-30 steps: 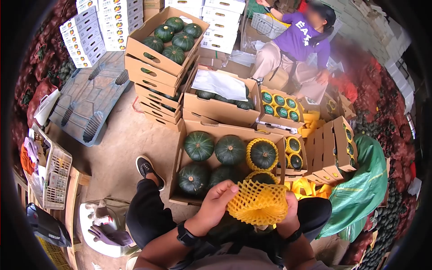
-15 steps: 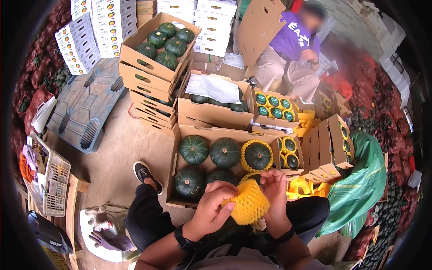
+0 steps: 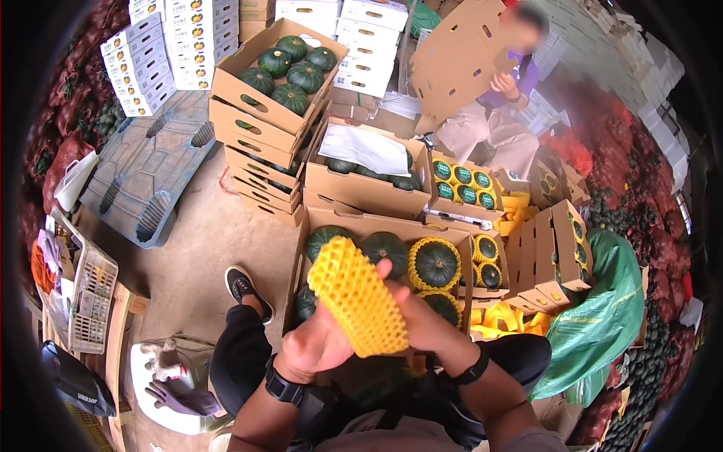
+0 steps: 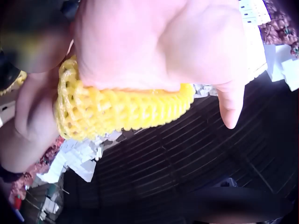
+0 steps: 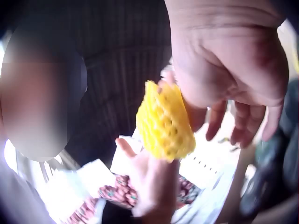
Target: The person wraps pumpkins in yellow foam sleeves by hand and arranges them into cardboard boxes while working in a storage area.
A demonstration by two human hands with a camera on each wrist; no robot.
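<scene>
A yellow foam net sleeve point(image 3: 358, 301) is tilted up between my two hands, in front of an open carton point(image 3: 361, 213). My left hand point(image 3: 316, 345) has its fingers largely hidden by the sleeve, and its thumb stands out straight in the left wrist view. On the sleeve's other side, my right hand point(image 3: 433, 322) is close against it. Its fingers hang loosely in the right wrist view, beside the net point(image 5: 166, 126). Inside the carton are bare dark green squashes point(image 3: 385, 252) and, at the right, squashes in yellow nets point(image 3: 437, 264).
Stacked cartons of squashes point(image 3: 260, 113) rise at the back left, beside a grey-blue pallet point(image 3: 147, 166). Yellow nets point(image 3: 508, 320) and a green sack point(image 3: 595, 324) lie at the right. Another person behind handles a flat cardboard piece point(image 3: 456, 56). A white crate point(image 3: 92, 309) stands left.
The sleeve moved up and left with my left hand and now covers its fingers. My right hand moved left against it. The other person lifted the cardboard piece into view.
</scene>
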